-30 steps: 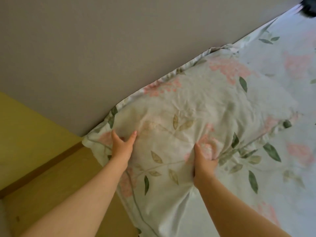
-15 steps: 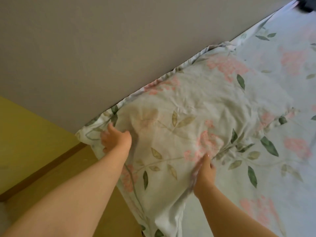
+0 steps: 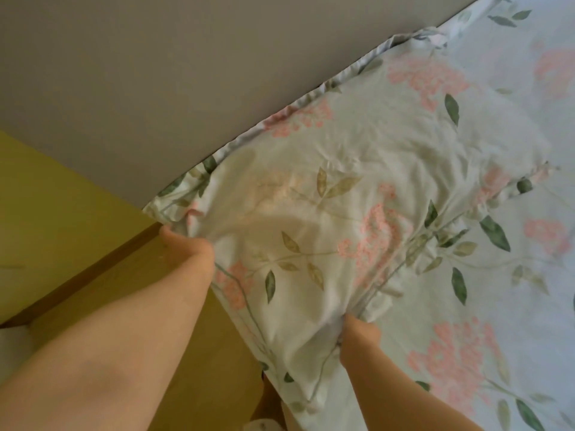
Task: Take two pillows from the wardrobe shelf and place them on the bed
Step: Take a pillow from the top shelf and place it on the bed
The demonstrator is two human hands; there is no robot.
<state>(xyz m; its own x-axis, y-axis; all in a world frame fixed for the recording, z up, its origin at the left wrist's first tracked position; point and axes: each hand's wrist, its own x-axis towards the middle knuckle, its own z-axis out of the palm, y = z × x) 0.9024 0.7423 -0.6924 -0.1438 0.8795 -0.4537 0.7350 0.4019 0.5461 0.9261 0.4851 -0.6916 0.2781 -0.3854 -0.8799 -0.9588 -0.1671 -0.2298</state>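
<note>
Against the view of a second ago, both hands have left the top of the pillow (image 3: 342, 169) and dropped to its edges. The left hand (image 3: 186, 248) grips the near-left corner, thumb on top and fingers hidden under the fabric. The right hand (image 3: 359, 340) pinches the near edge, with cloth bunched at the thumb. The pillow lies on the bed (image 3: 513, 321), its far edge against the grey wall (image 3: 155, 73). Count: one pillow in view, two hands, one bed, one yellow wooden panel (image 3: 46, 197).

White pillow (image 3: 326, 188), pink blossoms, green leaves; matching bed (image 3: 513, 290) sheet.
</note>
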